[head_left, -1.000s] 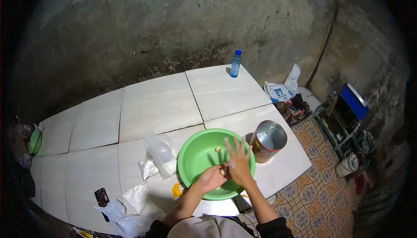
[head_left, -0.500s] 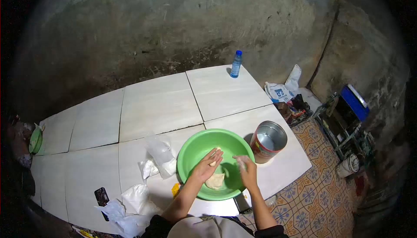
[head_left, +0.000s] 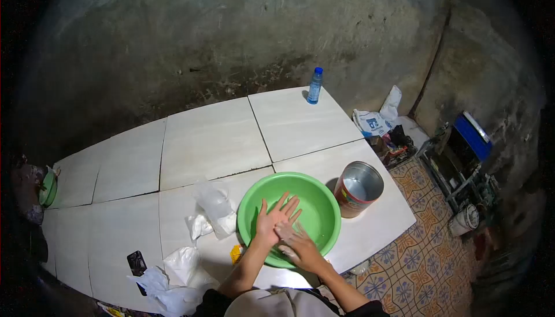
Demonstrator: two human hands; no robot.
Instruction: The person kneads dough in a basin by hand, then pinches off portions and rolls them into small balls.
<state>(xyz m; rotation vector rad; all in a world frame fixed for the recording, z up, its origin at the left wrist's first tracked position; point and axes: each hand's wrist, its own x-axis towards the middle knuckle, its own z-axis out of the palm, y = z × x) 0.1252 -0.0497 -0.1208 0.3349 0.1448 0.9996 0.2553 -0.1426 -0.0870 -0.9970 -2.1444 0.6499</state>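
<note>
A green plastic basin (head_left: 326, 201) stands near the table's front edge, below both hands. My left hand (head_left: 270, 222) is palm up over it, with its fingers spread and nothing in them. Across its palm lie the fingers of my right hand (head_left: 300, 246), stretched out and coated with pale residue. The dough lump seen earlier in the basin is hidden now, behind my right hand and wrist. To the basin's right stands a tall metal can (head_left: 352, 198), open at the top.
Clear plastic bags with white powder (head_left: 224, 223) sit left of the basin, beside a yellow packet (head_left: 236, 253). Nearer are another white bag (head_left: 182, 262) and a phone (head_left: 136, 262). A blue-capped bottle (head_left: 314, 87) stands at the tiled table's far edge. A bucket (head_left: 463, 220) is on the floor.
My right hand has moved left from the basin's right side onto my left palm. My left hand's fingers have spread. The dough lump has gone out of sight behind my right hand.
</note>
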